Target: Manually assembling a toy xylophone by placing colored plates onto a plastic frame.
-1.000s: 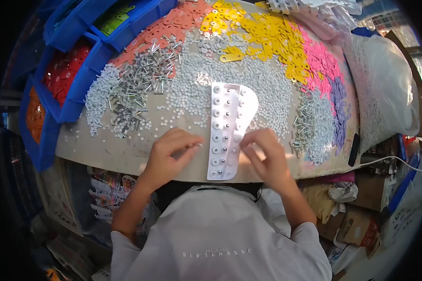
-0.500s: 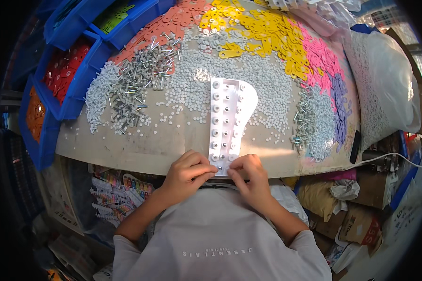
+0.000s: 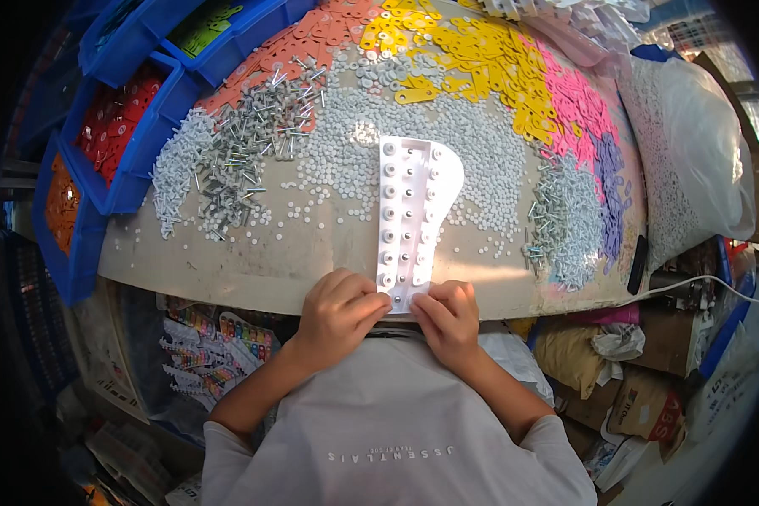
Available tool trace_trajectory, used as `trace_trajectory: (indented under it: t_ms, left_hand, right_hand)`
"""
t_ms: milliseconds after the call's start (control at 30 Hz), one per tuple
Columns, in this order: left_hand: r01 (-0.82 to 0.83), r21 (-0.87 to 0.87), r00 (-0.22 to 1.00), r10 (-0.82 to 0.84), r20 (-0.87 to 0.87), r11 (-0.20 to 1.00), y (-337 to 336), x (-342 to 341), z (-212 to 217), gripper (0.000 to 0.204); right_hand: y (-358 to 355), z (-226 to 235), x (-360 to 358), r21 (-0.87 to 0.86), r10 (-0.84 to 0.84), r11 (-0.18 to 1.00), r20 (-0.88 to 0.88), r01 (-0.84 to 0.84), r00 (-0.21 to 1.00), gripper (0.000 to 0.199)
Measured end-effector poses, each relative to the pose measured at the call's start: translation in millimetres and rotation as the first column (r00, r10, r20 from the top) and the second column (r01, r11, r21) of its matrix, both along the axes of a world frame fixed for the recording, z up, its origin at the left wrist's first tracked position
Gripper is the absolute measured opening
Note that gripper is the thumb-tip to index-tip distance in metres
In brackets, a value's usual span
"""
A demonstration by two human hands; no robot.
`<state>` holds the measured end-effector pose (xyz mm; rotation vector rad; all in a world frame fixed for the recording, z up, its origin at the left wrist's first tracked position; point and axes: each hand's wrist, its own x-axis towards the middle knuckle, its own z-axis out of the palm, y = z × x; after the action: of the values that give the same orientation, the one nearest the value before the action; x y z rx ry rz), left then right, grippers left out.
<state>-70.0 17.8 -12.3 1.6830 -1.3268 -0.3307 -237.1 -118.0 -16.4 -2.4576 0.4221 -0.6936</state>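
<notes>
A white plastic board (image 3: pixel 450 179) with one rounded side lies lengthwise on the table, its near end at the front edge. White round pieces (image 3: pixel 389 192) stand in a row along each side of it, and a row of small metal studs (image 3: pixel 409 193) runs up the middle. At the near left corner, my left hand (image 3: pixel 336 314) is closed, thumb and forefinger pinched together. My right hand (image 3: pixel 449 322) makes a similar pinch at the near right corner. Whatever sits between the fingertips is too small or hidden to make out.
Small white discs (image 3: pixel 337 139) are spread behind the board. Metal rivets (image 3: pixel 236 173) lie to the left, more metal and white pins (image 3: pixel 569 223) to the right. Yellow tabs (image 3: pixel 497 67) and pink tabs (image 3: pixel 578 101) are heaped at the back. Blue bins (image 3: pixel 164 110) flank the left side.
The board has shifted very slightly away from me. My right hand's fingers have drawn closer together at the near right corner; my left hand stays pinched at its corner.
</notes>
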Motion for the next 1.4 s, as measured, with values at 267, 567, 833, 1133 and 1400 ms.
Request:
trace_trajectory:
  t_ms: [267, 567, 833, 1133, 1400]
  left_hand:
    - [0.070, -0.055, 0.958, -0.052, 0.283, 0.996, 1.4, 0.1, -2.7, 0.016]
    - [0.071, -0.043, 0.967, -0.080, -0.242, 0.997, -3.0, 6.0, -17.2, 0.017]
    - [-0.036, -0.072, 0.989, 0.025, -0.145, 0.997, 2.3, -2.3, -16.8, 0.019]
    - [-0.062, -0.070, 0.994, 0.055, -0.098, 0.996, -2.7, 8.7, -6.4, 0.012]
    - [-0.340, 0.027, 0.941, 0.340, -0.002, 0.940, 9.1, 54.7, -15.3, 0.023]
  right_hand:
    - [-0.7, -6.5, -2.0, -0.003, 0.012, 1.000, 0.010, -0.012, 1.000, 0.026]
    - [1.4, -5.3, -0.9, 0.051, 0.000, 0.999, -0.018, 0.001, 1.000, 0.025]
    - [1.4, -5.9, -0.9, 0.069, -0.014, 0.998, -0.001, 0.014, 1.000, 0.023]
    - [-0.9, -7.0, -1.0, 0.075, -0.015, 0.997, 0.007, 0.015, 1.000, 0.024]
    - [-12.2, 14.5, 6.7, 0.037, -0.007, 0.999, 0.061, 0.005, 0.998, 0.018]
